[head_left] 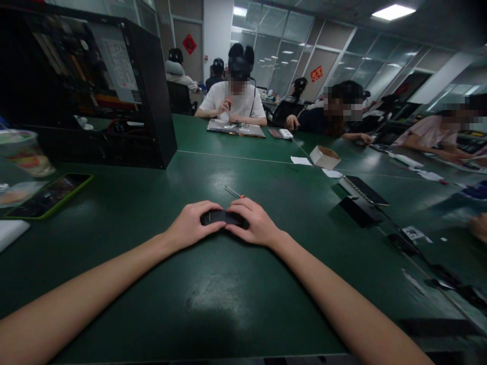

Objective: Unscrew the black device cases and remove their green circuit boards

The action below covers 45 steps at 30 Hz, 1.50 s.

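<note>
Between my two hands, low over the green table, is a small dark, rounded object [224, 218] whose kind I cannot make out. My left hand [198, 221] is closed around its left end, the thumb along the near side and the fingers on the far side. Around the right end, my right hand [255, 221] grips it the same way. The fingers hide both ends of the object. Just beyond my right hand lies a screwdriver [233, 191] with a thin metal shaft; its orange handle is partly hidden by the fingers.
An open black computer case [152, 101] stands at the left back. Near it are a plastic cup [28, 152] and a green-edged phone [49, 196]. To the right are a small open box [324, 157] and a dark flat device [366, 190]. Several people sit around the green table [213, 309].
</note>
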Available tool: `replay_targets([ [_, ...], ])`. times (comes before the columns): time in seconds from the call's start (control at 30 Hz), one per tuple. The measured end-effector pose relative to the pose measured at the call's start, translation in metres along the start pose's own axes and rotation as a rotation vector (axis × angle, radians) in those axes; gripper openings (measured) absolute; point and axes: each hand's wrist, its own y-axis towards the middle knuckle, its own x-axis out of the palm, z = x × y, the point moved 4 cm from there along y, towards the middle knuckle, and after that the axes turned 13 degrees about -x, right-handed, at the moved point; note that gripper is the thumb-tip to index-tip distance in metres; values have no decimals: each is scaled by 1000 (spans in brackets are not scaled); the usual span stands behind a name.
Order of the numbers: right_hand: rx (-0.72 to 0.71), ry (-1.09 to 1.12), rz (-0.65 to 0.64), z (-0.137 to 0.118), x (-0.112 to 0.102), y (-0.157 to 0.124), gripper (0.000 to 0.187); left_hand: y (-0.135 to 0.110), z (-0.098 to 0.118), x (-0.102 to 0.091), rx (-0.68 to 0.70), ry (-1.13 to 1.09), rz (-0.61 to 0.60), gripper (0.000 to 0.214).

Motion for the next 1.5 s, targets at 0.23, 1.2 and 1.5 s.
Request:
replay_targets([
  [0.23,46,117,77,-1,1,0,30,-1,1,1,23,-33,-47,37],
  [1.2,17,92,118,-1,2,-1,25,-3,7,-3,66,-60,-17,29],
  [1.5,33,79,113,-1,1,0,26,-4,7,-2,89,-45,-3,34],
])
